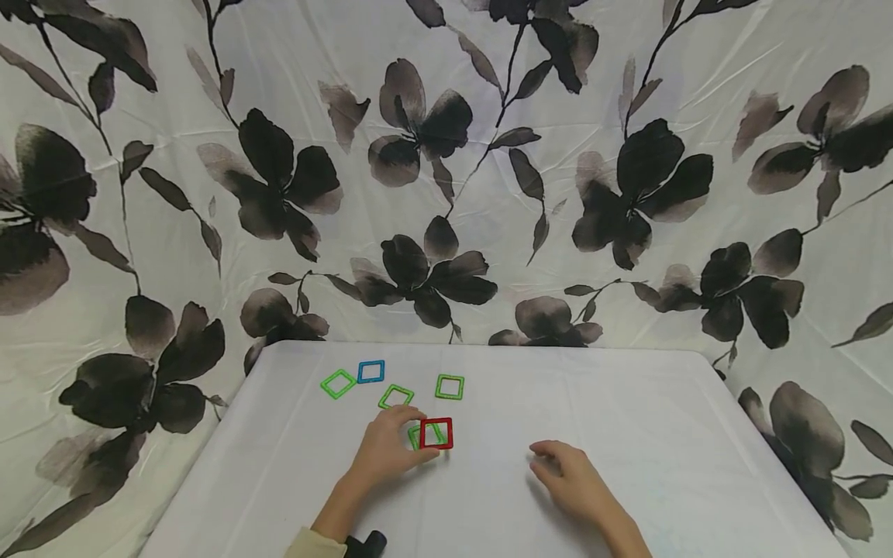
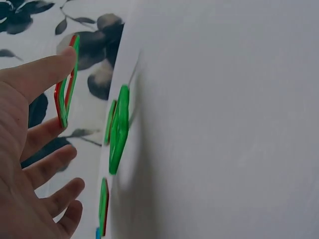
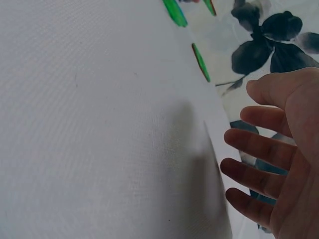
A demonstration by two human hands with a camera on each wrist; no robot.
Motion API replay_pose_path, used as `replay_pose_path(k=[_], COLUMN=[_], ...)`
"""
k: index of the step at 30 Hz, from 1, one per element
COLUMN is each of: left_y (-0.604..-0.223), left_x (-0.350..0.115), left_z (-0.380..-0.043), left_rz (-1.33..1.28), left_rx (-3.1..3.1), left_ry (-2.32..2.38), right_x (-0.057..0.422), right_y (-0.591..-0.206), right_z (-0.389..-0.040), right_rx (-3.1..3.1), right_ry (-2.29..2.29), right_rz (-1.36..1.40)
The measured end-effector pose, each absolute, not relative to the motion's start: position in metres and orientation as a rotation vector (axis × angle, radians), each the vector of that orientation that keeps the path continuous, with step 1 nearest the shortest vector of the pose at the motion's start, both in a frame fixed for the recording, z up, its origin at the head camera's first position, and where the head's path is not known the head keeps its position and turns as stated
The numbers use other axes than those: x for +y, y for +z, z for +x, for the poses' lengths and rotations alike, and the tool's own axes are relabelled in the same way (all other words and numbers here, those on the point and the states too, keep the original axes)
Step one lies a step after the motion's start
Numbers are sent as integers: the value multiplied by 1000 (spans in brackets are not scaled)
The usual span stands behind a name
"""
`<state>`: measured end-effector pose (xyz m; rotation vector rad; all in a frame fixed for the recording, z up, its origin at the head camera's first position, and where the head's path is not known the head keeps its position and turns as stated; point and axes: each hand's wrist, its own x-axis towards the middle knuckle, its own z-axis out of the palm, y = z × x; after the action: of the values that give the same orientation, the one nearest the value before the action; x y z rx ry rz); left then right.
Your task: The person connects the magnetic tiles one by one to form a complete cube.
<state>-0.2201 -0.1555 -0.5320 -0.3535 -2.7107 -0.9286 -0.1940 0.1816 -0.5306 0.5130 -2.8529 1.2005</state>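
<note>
My left hand (image 1: 384, 448) pinches a red square frame (image 1: 449, 434) between thumb and index finger, above the white table. In the left wrist view the held square frame (image 2: 57, 99) is seen nearly edge-on, with red and green along its edges; the other fingers are spread loosely. Behind the red frame, a green square frame (image 1: 413, 439) partly shows through its opening. Just beyond the fingers lies another green frame (image 1: 396, 396). To the right, my right hand (image 1: 574, 479) is held over the table with relaxed fingers and nothing in it.
Farther back on the white table (image 1: 593, 403) lie a blue square frame (image 1: 371, 371), a green frame (image 1: 338, 384) beside it and another green frame (image 1: 449, 387). A black object (image 1: 368, 544) shows by the left sleeve. A floral cloth (image 1: 530, 232) hangs behind.
</note>
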Motion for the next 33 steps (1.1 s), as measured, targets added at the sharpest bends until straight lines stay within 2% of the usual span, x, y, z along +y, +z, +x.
replay_pose_path(k=[7, 17, 33], left_y=[-538, -542, -545], left_x=[-127, -93, -76], left_z=[-221, -219, -215], left_rz=[-393, -423, -397], left_rx=[-2703, -2716, -2852], left_ry=[-980, -992, -811], right_x=[182, 177, 175], right_y=[-530, -530, -533], right_z=[-196, -199, -199], right_rx=[-2866, -2820, -2826], right_ry=[1224, 1236, 1214], right_rz=[431, 455, 462])
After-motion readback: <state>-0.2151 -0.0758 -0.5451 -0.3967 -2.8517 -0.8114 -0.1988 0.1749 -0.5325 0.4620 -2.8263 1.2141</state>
